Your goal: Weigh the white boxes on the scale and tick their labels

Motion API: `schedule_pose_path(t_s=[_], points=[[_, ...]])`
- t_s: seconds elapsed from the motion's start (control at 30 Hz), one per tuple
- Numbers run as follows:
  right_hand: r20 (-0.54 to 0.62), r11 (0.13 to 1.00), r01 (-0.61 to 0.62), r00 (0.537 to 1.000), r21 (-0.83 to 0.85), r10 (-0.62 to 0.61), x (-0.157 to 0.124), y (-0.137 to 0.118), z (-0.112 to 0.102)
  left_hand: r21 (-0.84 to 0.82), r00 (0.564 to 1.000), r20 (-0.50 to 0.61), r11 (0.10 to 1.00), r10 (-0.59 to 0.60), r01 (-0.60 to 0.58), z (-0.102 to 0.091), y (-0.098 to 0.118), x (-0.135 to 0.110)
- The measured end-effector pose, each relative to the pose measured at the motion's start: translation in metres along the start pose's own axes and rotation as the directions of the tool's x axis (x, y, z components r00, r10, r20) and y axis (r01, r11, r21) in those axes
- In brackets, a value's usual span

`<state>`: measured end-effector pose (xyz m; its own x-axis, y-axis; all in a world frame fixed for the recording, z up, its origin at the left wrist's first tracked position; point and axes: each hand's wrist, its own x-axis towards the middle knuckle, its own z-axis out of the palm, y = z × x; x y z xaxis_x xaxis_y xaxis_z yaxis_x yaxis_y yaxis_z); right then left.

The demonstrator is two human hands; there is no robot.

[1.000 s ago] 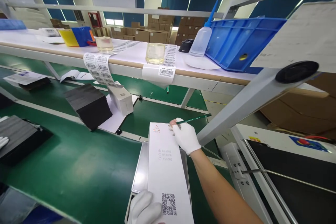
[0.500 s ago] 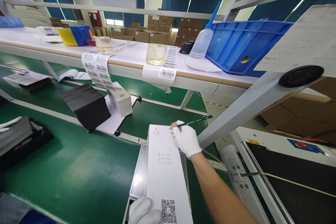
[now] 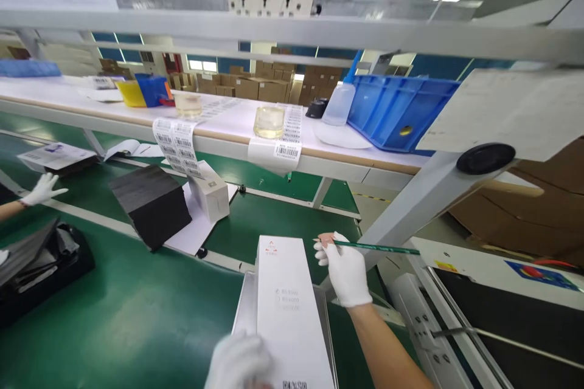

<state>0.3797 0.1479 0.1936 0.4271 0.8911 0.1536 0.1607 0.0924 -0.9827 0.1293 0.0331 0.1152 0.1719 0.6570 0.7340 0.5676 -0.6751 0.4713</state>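
Observation:
A long white box (image 3: 287, 279) with a red logo, printed model options and a partly visible QR code lies in front of me. Beneath it, a shiny grey surface (image 3: 246, 304) shows along the sides. My right hand (image 3: 349, 270), in a white glove with bare fingertips, grips a green pencil (image 3: 378, 247). The pencil is held nearly level, its tip pointing left, beside the box's far right corner and apart from it. My left hand (image 3: 239, 361), also gloved, is at the near left edge of the box; motion blurs its fingers.
A black block-like stack (image 3: 150, 203) and a small white box (image 3: 212, 194) stand ahead left. Above, the shelf (image 3: 223, 124) holds label strips (image 3: 176, 143), a glass beaker (image 3: 269, 123), a squeeze bottle (image 3: 338, 103) and a blue bin (image 3: 401, 109). A co-worker's gloved hand (image 3: 43, 189) reaches in at left.
My right hand with the pencil has moved right, off the box's top corner, and the pencil has levelled. My left hand has shifted and blurred. The view tilts up; a co-worker's hand has appeared.

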Motion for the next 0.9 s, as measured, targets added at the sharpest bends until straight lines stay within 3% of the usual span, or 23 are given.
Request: schedule_pose_path(t_s=[0.1,0.2,0.27,0.33,0.4,0.43,0.47,0.6,0.73,0.83,0.9], points=[[-0.043,0.990,0.133,0.990,-0.045,-0.135,0.009,-0.022,-0.006,0.050,0.994,-0.084,0.997,0.069,-0.065,-0.010,-0.033,0.103],[0.008,0.941,0.326,0.945,-0.086,-0.327,0.022,-0.056,-0.001,0.158,0.954,-0.270,0.984,0.127,-0.086,-0.016,-0.053,0.220],[0.049,0.831,0.528,0.848,-0.174,-0.528,0.033,-0.081,0.006,0.208,0.929,-0.327,0.972,0.171,-0.106,-0.014,-0.059,0.283],[0.086,0.596,0.733,0.652,-0.329,-0.754,0.047,-0.102,0.014,0.251,0.930,-0.324,0.963,0.175,-0.093,-0.008,-0.063,0.321],[0.162,0.311,0.817,0.434,-0.486,-0.886,0.062,-0.119,0.021,0.288,0.936,-0.308,0.954,0.169,-0.077,0.001,-0.067,0.336],[0.208,0.202,0.815,0.364,-0.544,-0.908,0.070,-0.126,0.025,0.301,0.936,-0.304,0.950,0.176,-0.081,0.006,-0.070,0.337],[0.252,0.124,0.797,0.328,-0.590,-0.911,0.076,-0.131,0.028,0.308,0.934,-0.306,0.947,0.186,-0.087,0.009,-0.072,0.335],[0.347,-0.035,0.700,0.309,-0.713,-0.886,0.096,-0.141,0.042,0.312,0.916,-0.339,0.944,0.214,-0.105,0.017,-0.077,0.326],[0.373,-0.141,0.660,0.224,-0.738,-0.900,0.100,-0.142,0.049,0.330,0.911,-0.342,0.937,0.230,-0.112,0.019,-0.077,0.325],[0.385,-0.167,0.709,0.158,-0.686,-0.909,0.090,-0.143,0.049,0.348,0.930,-0.301,0.932,0.212,-0.100,0.016,-0.079,0.330],[0.393,-0.116,0.794,0.162,-0.596,-0.905,0.076,-0.139,0.046,0.352,0.949,-0.229,0.927,0.217,-0.127,0.009,-0.081,0.333]])
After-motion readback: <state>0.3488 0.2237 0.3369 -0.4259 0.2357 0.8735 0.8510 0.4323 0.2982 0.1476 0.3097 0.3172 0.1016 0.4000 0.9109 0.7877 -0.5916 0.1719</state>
